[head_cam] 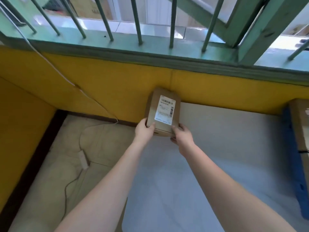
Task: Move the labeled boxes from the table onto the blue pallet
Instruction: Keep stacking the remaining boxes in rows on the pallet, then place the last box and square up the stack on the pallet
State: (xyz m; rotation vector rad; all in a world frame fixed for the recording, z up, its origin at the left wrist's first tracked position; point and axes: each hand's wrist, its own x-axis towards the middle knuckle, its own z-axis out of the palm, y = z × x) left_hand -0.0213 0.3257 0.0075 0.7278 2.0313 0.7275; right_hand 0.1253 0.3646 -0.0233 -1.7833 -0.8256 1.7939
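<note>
A small brown cardboard box with a white shipping label on top is held out in front of me, near the yellow wall. My left hand grips its near left corner, and my right hand grips its near right corner with fingers curled under the edge. Below the box lies a pale grey sheet. At the far right a blue pallet shows only its edge, with another brown box on it.
A yellow wall runs across, topped by a green window ledge with bars. A white cable and power strip lie on the beige floor at left. A yellow panel stands at the far left.
</note>
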